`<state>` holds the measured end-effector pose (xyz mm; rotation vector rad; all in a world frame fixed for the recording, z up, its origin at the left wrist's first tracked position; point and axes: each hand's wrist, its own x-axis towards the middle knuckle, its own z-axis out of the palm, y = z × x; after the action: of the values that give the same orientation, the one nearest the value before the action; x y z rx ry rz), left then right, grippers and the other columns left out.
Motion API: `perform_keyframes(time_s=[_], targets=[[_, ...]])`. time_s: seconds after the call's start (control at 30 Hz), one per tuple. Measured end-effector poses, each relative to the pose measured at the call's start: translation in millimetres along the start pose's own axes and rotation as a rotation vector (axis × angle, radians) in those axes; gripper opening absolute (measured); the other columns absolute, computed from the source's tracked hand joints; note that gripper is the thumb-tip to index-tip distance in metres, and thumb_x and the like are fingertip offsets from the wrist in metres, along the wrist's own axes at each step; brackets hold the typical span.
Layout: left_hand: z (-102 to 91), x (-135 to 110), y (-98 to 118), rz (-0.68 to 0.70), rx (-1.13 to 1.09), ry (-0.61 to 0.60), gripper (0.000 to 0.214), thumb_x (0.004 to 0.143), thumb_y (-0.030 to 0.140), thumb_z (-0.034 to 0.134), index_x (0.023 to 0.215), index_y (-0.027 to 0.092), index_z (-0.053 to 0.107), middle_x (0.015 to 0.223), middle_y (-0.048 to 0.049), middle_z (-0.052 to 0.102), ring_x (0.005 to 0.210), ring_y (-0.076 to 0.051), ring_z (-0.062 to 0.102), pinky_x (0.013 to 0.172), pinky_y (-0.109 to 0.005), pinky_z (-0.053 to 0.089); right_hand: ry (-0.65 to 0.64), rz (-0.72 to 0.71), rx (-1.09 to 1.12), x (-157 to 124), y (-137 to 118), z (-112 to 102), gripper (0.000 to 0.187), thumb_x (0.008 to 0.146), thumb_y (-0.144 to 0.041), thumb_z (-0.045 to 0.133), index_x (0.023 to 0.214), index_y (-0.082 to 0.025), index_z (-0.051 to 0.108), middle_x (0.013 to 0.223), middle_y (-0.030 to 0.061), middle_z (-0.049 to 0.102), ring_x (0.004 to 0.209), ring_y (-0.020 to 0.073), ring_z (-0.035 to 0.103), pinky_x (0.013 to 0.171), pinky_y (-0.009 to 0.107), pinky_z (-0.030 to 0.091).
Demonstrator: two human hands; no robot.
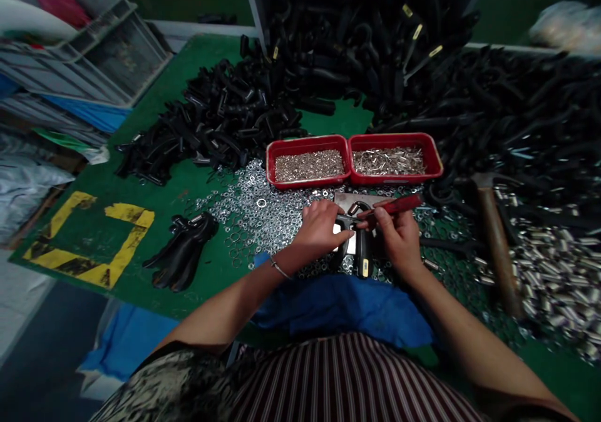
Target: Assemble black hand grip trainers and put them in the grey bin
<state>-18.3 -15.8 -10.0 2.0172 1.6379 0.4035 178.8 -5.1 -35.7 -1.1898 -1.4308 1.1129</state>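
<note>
My right hand (399, 237) is closed round a red-handled tool (404, 204), whose narrow metal end points left; its exact kind is unclear. Under its tip lies a black-handled hand tool (362, 247) with a yellow label, resting by a small metal plate (345, 200). My left hand (322, 225) bends over the left side of this black tool, thumb and fingers gripping around its metal head. Loose metal rings and nuts (263, 221) surround both hands.
Two red trays of small metal parts, left (307, 181) and right (394, 176), stand beyond my hands. Black handles (225, 109) are heaped behind. At right lie a hammer (498, 240) and metal cylinders (558, 278). Several black handles (181, 253) lie left; a blue cloth (338, 309) is in front.
</note>
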Motion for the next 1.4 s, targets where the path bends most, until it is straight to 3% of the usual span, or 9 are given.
perform_keyframes(time_s=[0.23,0.4,0.5,0.57,0.83,1.07,1.17,1.3,1.4], targets=[[2.8,19.9,0.6,-0.082,-0.057,0.043,0.027,0.089,0.045,0.068,0.100,0.020,0.064,0.113,-0.0079,0.066,0.116,-0.030,0.051,0.098,-0.045,0.038,0.083,0.046,0.156,3.8,1.0,4.3,0.023,0.097,-0.045,0.061,0.105,-0.026,0.054,0.090,0.0017,0.076,0.068,0.0192,0.074,0.060,0.031,0.060],[1.4,28.5,-0.6,-0.085,-0.006,0.047,0.025,0.101,0.030,0.045,0.091,0.020,0.065,0.107,-0.0062,0.068,0.108,-0.027,0.054,0.096,-0.045,0.037,0.087,0.091,0.258,4.2,-0.3,5.4,0.024,0.096,-0.045,0.061,0.106,-0.025,0.052,0.086,0.0003,0.075,0.065,0.0179,0.073,0.056,0.029,0.059],[1.2,19.5,-1.8,-0.061,0.015,0.085,0.026,0.100,0.037,0.049,0.115,0.020,0.062,0.123,-0.0093,0.063,0.117,-0.029,0.050,0.101,-0.046,0.035,0.077,0.075,0.175,-0.1,-2.9,4.0,0.024,0.096,-0.047,0.060,0.107,-0.026,0.054,0.092,0.0028,0.076,0.070,0.0198,0.074,0.063,0.033,0.061],[2.8,9.9,-2.1,-0.023,0.013,0.084,0.038,0.095,0.044,0.060,0.124,0.020,0.057,0.130,-0.0100,0.059,0.122,-0.030,0.047,0.103,-0.045,0.033,0.059,0.053,0.095,-2.7,-3.5,3.4,0.024,0.097,-0.048,0.059,0.108,-0.027,0.055,0.097,0.0048,0.076,0.074,0.0216,0.075,0.069,0.037,0.061],[3.4,1.2,-1.0,0.007,-0.034,0.007,0.037,0.089,0.043,0.066,0.115,0.019,0.057,0.125,-0.0075,0.059,0.120,-0.028,0.048,0.104,-0.043,0.033,0.011,-0.012,-0.089,-2.8,-6.0,2.9,0.022,0.099,-0.047,0.055,0.109,-0.027,0.056,0.098,0.0051,0.077,0.073,0.0228,0.074,0.071,0.038,0.058],[3.0,3.5,-2.1,0.016,-0.009,-0.013,0.037,0.089,0.044,0.066,0.116,0.020,0.057,0.125,-0.0070,0.058,0.119,-0.028,0.048,0.102,-0.042,0.034,-0.176,-0.235,-0.581,11.8,-22.4,2.9,0.024,0.098,-0.045,0.051,0.105,-0.023,0.060,0.092,0.0096,0.072,0.080,0.0278,0.069,0.073,0.039,0.053],[5.3,3.2,-3.2,0.018,0.004,-0.004,0.037,0.090,0.042,0.065,0.118,0.019,0.056,0.125,-0.0083,0.058,0.120,-0.029,0.048,0.103,-0.043,0.034,-0.231,-0.247,-0.608,19.5,-29.4,8.7,0.022,0.099,-0.042,0.048,0.107,-0.023,0.055,0.088,0.0080,0.069,0.073,0.0255,0.066,0.067,0.037,0.051],[4.9,3.4,-2.9,0.007,0.003,-0.013,0.031,0.089,0.032,0.064,0.115,0.018,0.058,0.124,-0.0092,0.058,0.120,-0.029,0.049,0.101,-0.042,0.036,-0.353,-0.309,-0.661,22.5,-30.5,14.2,0.017,0.098,-0.036,0.045,0.103,-0.023,0.053,0.091,0.0104,0.068,0.081,0.0272,0.065,0.073,0.039,0.051],[1.7,4.3,-3.2,0.000,-0.001,-0.014,0.032,0.090,0.037,0.064,0.116,0.019,0.057,0.125,-0.0092,0.058,0.121,-0.029,0.048,0.102,-0.043,0.036,-0.286,-0.253,-0.571,25.6,-25.6,17.6,0.017,0.098,-0.039,0.046,0.105,-0.024,0.051,0.085,0.0070,0.066,0.075,0.0254,0.064,0.070,0.038,0.050]])
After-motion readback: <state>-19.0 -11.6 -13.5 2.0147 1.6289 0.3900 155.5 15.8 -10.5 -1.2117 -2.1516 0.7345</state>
